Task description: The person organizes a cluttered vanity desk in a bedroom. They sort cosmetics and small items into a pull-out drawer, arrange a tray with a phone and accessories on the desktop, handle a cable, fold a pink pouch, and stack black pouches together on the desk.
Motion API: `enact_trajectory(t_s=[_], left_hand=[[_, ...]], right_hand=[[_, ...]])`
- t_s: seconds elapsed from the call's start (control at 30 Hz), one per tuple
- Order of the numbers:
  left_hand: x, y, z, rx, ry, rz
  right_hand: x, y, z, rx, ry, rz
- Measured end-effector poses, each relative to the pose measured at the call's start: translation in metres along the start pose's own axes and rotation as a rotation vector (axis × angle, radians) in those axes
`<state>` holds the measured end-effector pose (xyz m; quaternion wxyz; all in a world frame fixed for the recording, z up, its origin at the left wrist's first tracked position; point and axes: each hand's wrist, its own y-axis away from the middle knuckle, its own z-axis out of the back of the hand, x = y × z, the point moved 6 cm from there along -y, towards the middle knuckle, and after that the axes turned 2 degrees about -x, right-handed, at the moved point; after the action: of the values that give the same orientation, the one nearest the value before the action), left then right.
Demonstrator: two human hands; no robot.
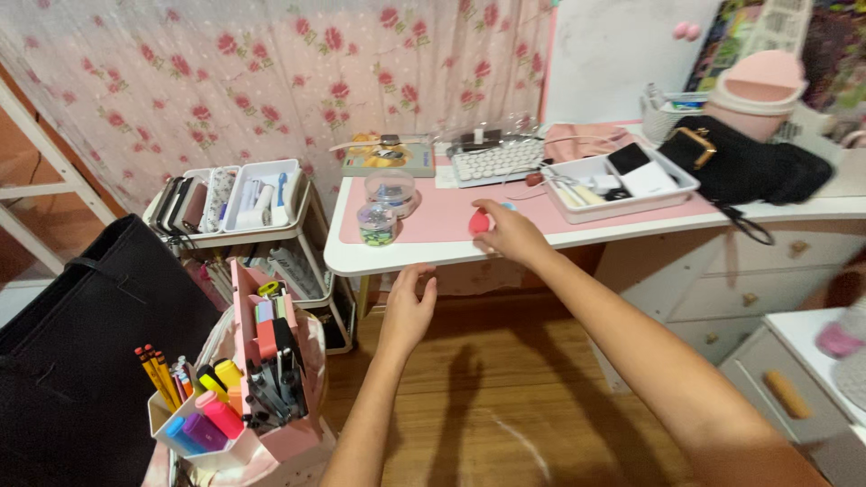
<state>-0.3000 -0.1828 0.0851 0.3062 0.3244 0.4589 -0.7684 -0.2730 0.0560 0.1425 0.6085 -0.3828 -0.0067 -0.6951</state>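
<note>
**Inspector:** Gripping is confirmed on one side only. Your right hand (pixel 510 233) rests on the pink desk mat (pixel 433 216), its fingers closed around a small red rounded object (pixel 479 222) at the mat's front edge.

**Operator:** And the other?

**Inspector:** Your left hand (pixel 408 307) holds nothing. It hangs in the air, fingers loosely spread, just below and in front of the white desk (pixel 361 257) that carries the mat, touching no surface that I can see.

**Operator:** What lies near the red object?

**Inspector:** Left of it on the mat stands a small clear jar (pixel 376 224) of coloured bits, and behind that jar a round clear container (pixel 391 191). Behind the mat sits a white keyboard (pixel 496 162). To the mat's right, overlapping its edge, is a white tray (pixel 621 183) of small items, and beyond the tray a black handbag (pixel 753 162).

**Operator:** Off the desk?

**Inspector:** Left of the mat, beside the desk, stands a tiered trolley (pixel 236 203) with bins on top. Well in front of it and lower, a pink caddy (pixel 248 374) holds pencils, markers and highlighters, with a black bag (pixel 81 352) just to its left.
</note>
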Motion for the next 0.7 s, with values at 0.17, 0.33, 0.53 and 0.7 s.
enact_trajectory(t_s=[0.17,0.33,0.53,0.7], left_hand=[[-0.042,0.022,-0.012,-0.028,0.076,-0.038],[-0.087,0.062,-0.029,0.063,0.193,0.045],[-0.145,0.093,-0.049,0.071,0.097,-0.028],[-0.171,0.113,-0.074,0.088,0.032,-0.111]], right_hand=[[0.054,0.058,0.045,0.052,0.035,0.04],[0.087,0.121,0.08,0.12,-0.102,0.069],[0.097,0.179,0.115,0.057,0.017,0.224],[0.074,0.219,0.139,0.047,-0.092,0.067]])
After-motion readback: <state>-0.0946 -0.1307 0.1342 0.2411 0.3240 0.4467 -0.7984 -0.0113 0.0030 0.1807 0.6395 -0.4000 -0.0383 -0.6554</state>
